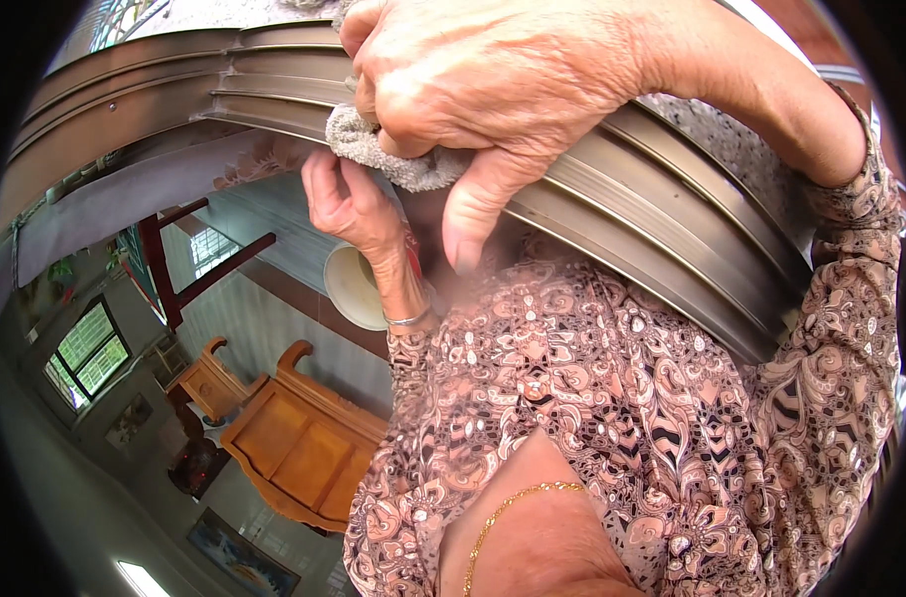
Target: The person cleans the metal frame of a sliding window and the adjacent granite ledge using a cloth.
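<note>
My right hand [490, 97] is large at the top centre, back of the hand up, its fingers closed on a grey-white terry cloth [393, 153]. The cloth lies against the grooved, bronze-coloured metal frame [662, 201], which curves across the view. My thumb points down past the frame's near edge. Just below the cloth is my left hand [352, 201], with curled fingers near the frame's lower edge and a silver bangle at the wrist. Whether it grips the edge or the cloth, I cannot tell. A pale round container [352, 287] shows beside the left wrist.
Speckled stone [721, 149] borders the frame at the right. A pale fabric strip [125, 186] hangs along its left part. Beyond are a dark red wooden frame [162, 269], carved wooden furniture [304, 440] and a barred window [87, 354].
</note>
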Tool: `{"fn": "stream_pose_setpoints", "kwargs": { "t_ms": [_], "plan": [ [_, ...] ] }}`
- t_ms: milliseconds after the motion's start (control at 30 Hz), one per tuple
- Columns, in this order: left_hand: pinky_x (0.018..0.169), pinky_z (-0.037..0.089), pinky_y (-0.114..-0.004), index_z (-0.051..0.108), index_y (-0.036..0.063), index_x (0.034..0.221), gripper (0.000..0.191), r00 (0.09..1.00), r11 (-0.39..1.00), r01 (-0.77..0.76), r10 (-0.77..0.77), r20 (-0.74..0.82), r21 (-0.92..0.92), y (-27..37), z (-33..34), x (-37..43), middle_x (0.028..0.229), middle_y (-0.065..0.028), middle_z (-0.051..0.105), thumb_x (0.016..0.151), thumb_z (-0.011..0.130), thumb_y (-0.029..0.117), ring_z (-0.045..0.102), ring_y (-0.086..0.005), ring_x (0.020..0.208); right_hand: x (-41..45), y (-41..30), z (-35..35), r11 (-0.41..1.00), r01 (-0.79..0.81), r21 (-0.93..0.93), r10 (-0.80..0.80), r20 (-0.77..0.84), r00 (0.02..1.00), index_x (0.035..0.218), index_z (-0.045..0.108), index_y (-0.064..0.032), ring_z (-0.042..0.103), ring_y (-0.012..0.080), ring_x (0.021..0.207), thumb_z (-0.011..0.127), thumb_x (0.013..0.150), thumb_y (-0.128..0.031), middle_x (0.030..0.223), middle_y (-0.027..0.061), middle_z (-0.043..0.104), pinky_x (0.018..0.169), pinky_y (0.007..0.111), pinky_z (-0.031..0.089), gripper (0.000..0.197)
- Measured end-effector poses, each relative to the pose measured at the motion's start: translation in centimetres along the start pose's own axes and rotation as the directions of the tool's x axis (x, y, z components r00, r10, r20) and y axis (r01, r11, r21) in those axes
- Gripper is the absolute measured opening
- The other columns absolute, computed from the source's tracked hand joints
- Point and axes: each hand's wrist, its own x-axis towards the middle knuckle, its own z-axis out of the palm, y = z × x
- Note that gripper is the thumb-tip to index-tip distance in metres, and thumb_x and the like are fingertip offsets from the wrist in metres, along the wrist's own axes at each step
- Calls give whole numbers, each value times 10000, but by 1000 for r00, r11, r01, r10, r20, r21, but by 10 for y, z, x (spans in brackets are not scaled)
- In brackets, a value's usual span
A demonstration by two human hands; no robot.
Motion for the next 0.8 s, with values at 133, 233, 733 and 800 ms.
{"fn": "stream_pose_setpoints", "kwargs": {
  "t_ms": [133,233,733,800],
  "plan": [
    [730,471,-314,617,-50,881,109,992,988,-125,127,-16,90,-14,-9,-1,845,-97,611,795,555,-28,572,-212,757,2,-4,9,997,57,-56,-58,-20,998,773,561,56,609,264,653,696,710,-302,620,118,586,832,364,433,388],
    [727,476,-293,622,-48,901,108,998,990,-61,60,8,124,-13,-22,3,885,-94,611,814,574,-9,577,-196,779,20,2,23,979,75,-192,-107,-165,980,714,559,57,607,222,582,656,764,-269,581,115,583,729,346,465,344],
    [606,535,-266,641,-36,928,94,946,958,-263,280,-166,119,6,-60,42,943,-109,614,849,595,-16,601,-172,702,34,-25,1,938,-157,310,52,322,945,584,551,-24,544,295,637,708,728,-342,600,103,526,804,374,406,382],
    [599,531,-257,638,-38,921,87,945,962,-262,273,-178,79,9,-51,44,939,-109,620,847,598,-18,600,-167,689,20,-20,1,863,-47,503,-59,194,979,501,454,-71,468,286,525,676,726,-244,513,53,410,753,376,371,361]
  ]
}}
